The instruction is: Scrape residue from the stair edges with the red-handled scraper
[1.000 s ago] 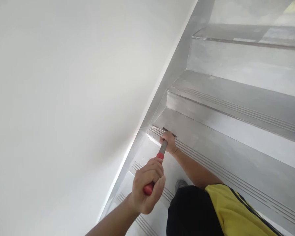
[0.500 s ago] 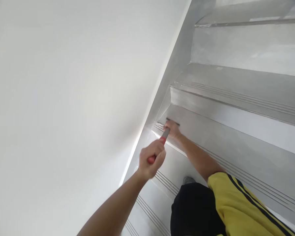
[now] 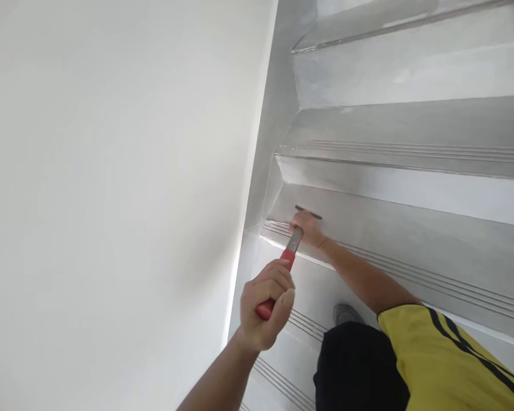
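My left hand (image 3: 268, 299) is wrapped round the red handle of a long scraper (image 3: 296, 238) with a grey metal shaft. Further along, my right hand (image 3: 309, 227) is closed on the lower shaft, close to the head. A thin dark blade (image 3: 317, 216) shows just beyond my right fingers, over the grey stair tread (image 3: 368, 222). Whether the blade touches the tread I cannot tell. The middle of the head is hidden behind my right hand.
A white wall (image 3: 111, 171) rises on the left, with a grey skirting strip (image 3: 268, 108) along the stairs. Grooved nosing lines (image 3: 411, 281) run along the step edges. More steps lie above and below. My shoe (image 3: 346, 314) stands on a lower step.
The view has turned, so the steps lie more level across it. Both hands still grip the scraper. My left hand and the handle appear lower in the picture, the blade slightly further right.
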`<state>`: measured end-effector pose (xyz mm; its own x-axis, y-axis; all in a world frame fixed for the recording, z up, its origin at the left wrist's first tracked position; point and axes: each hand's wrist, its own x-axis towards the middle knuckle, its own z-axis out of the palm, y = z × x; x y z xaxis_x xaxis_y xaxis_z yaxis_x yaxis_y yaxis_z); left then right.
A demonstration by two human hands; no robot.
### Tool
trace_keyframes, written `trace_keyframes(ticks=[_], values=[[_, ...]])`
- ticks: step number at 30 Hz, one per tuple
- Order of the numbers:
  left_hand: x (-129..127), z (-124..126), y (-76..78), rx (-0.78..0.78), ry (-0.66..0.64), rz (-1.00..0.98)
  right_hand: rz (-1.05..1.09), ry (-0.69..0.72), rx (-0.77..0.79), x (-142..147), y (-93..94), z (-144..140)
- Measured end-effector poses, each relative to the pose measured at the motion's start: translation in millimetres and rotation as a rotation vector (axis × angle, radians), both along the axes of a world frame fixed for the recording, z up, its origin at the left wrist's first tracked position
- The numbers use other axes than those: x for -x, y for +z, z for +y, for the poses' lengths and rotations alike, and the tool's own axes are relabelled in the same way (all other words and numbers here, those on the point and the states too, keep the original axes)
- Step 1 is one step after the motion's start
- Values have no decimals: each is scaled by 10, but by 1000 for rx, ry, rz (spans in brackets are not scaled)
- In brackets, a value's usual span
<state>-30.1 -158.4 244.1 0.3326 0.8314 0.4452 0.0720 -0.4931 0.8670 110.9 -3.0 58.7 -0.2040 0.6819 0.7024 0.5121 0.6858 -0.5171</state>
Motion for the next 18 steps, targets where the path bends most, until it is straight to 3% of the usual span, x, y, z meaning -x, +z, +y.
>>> trace_keyframes(ticks=[4, 7, 10, 14, 16, 18], values=[[-429, 496, -185, -20, -59, -26, -11, -156, 52, -647, -19, 436], [-508, 578, -305, -9, -123, -26, -41, -223, 118, -796, -108, 388], [-200, 356, -275, 39, -111, 3, -87, -242, 140, -429, -168, 60], [413, 35, -78, 89, -36, -80, -170, -168, 171, 311, -78, -311], [565, -51, 22, 86, -52, -100, -213, -132, 167, 430, 63, -419], [530, -81, 83, 74, -118, -111, -233, -161, 137, 248, 224, -521]])
